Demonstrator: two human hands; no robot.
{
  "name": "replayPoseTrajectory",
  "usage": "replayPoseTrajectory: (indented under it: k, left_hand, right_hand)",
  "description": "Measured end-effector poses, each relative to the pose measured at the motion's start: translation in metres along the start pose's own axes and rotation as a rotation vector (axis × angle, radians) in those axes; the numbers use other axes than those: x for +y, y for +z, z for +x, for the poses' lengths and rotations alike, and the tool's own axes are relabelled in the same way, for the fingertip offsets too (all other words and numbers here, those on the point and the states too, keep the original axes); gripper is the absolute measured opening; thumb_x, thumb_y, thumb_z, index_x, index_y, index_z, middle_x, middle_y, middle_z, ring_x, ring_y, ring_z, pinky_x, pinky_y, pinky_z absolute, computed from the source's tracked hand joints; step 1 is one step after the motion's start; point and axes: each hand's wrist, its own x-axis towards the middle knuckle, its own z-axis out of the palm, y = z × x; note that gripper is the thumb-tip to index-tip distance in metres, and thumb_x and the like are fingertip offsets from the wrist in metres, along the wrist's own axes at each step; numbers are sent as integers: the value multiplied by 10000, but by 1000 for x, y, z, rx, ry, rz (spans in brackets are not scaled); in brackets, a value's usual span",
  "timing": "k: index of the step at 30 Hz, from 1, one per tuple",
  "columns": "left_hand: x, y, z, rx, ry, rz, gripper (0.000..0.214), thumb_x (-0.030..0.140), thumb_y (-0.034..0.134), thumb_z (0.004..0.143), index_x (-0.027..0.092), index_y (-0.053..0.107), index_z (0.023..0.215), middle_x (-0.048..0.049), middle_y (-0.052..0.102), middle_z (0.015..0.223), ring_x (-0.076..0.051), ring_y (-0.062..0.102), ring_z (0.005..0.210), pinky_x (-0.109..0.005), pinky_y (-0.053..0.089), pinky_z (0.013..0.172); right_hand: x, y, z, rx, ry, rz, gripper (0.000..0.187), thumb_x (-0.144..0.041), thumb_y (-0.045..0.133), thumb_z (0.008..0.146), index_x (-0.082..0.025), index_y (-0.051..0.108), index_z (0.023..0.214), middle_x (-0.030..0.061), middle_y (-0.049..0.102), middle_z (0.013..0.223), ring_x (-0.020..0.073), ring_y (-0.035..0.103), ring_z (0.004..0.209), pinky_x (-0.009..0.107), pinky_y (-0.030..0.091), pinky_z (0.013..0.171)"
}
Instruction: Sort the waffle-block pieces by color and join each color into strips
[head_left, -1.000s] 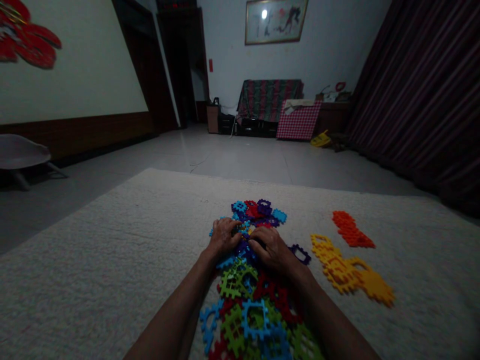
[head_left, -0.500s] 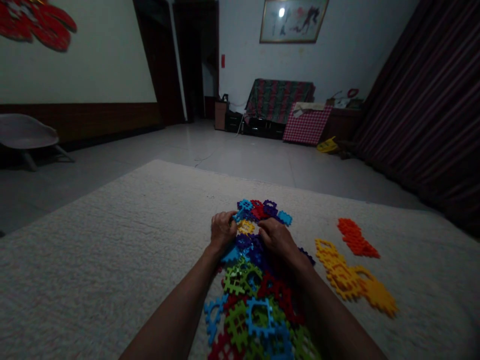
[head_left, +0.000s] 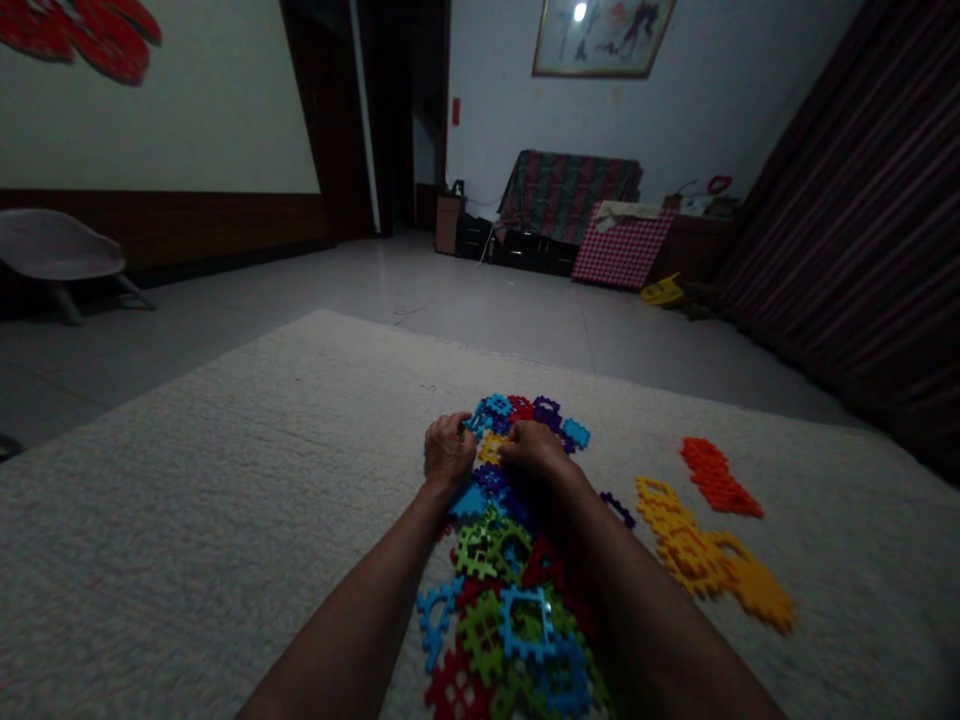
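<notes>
A long heap of toothed plastic building tiles (head_left: 480,550) in green, blue, red and purple runs away from me between my forearms. At its far part, my right hand (head_left: 534,445) has its fingertips closed on the edge of a yellow toothed tile (head_left: 491,448). My left hand (head_left: 450,450) is curled at the heap's left side, beside light blue tiles (head_left: 475,420); what lies within its fingers is hidden. Purple tiles (head_left: 547,408) and a light blue tile (head_left: 576,432) lie just beyond my right hand.
To the right on the pale carpet (head_left: 262,480) lie a row of yellow tiles (head_left: 690,555) and a row of orange tiles (head_left: 716,475). A small chair (head_left: 60,245) stands at far left. Cloth-covered furniture (head_left: 570,200) is against the back wall.
My right hand has shifted left, its fingertips now meeting the yellow tile. My left hand stays in about the same place. The whole view has moved slightly.
</notes>
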Motion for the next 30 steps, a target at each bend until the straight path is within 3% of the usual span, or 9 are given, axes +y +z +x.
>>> replayPoseTrajectory:
  k: [4,8,11,14,18,20,23,27,30]
  left_hand:
    - [-1,0,-1,-30,8,12,307,142,511,807,198,715,1029,-77,714,931,-227,634,925,-359,465,898]
    - [0,-3,-1,-100,24,38,260,171,550,806,218,724,993,-65,720,918,-219,636,909,-358,451,900]
    - [7,-10,-1,-96,61,38,216,258,614,811,220,723,992,-71,727,946,-236,640,964,-381,432,949]
    - [22,-20,0,-91,201,36,221,272,652,805,233,719,1012,-75,728,1059,-257,619,1095,-412,397,1021]
    - [51,-34,-4,-294,426,9,216,232,625,824,224,723,1016,-73,726,1104,-235,637,1078,-384,439,1004]
    - [65,-40,-12,-421,505,14,222,214,592,841,213,729,1016,-82,727,1095,-224,653,1038,-369,468,976]
    - [79,-52,-35,-548,609,-8,247,237,605,844,222,725,1060,-87,712,1133,-227,646,1068,-380,478,987]
    - [81,-72,-80,-670,700,-39,508,423,737,763,283,652,1243,-97,586,1381,-313,490,1320,-505,399,1091]
    - [76,-83,-110,-794,698,47,784,552,771,689,329,522,1398,-105,426,1536,-399,318,1436,-631,310,1118]
  right_hand:
    - [16,-12,-9,142,-29,204,182,-345,601,822,-200,695,763,24,728,750,152,660,695,233,450,627]
    - [63,-33,-47,360,-27,436,223,-367,554,809,-198,698,819,26,727,778,164,653,721,256,476,670]
    - [113,-45,-88,445,71,433,278,-397,519,800,-189,702,823,44,723,776,181,647,719,284,480,682]
    - [159,-51,-125,505,200,340,240,-352,518,787,-200,703,802,61,726,794,216,657,741,331,487,697]
    - [194,-52,-153,563,324,231,185,-312,547,791,-224,710,798,96,727,840,280,664,812,420,495,749]
    - [193,-49,-163,616,322,188,235,-302,548,802,-191,723,912,154,715,978,316,656,924,457,484,821]
    - [167,-38,-177,638,128,191,360,-286,508,850,-119,682,1118,211,656,1171,318,613,1098,446,450,955]
    - [110,-6,-194,458,-181,306,316,-268,539,852,-220,651,1144,105,682,1161,245,620,1103,402,478,991]
    - [79,22,-200,440,-211,315,341,-256,550,835,-197,626,1162,121,650,1207,254,592,1150,429,473,1018]
